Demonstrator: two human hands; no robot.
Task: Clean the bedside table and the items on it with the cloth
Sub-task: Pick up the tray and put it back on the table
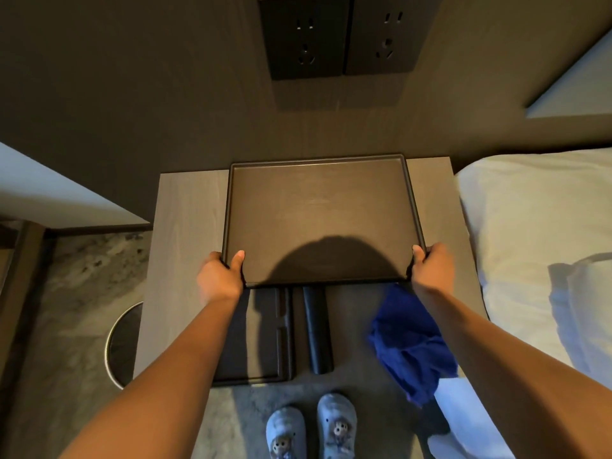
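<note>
A dark brown empty tray [318,167] is held over the wooden bedside table [188,220]. My left hand [220,276] grips its near left corner, thumb on the inside of the rim. My right hand [430,268] grips the near right corner and also holds a blue cloth [410,346], which hangs down below that hand. Under the tray's near edge, on the table, lie a flat black holder [265,339] and a black cylinder [318,332].
A bed with a white pillow [536,233] borders the table on the right. Two black wall sockets [334,34] sit above. A round bin [122,346] stands on the floor at the left. My feet in grey clogs [311,425] are below the table.
</note>
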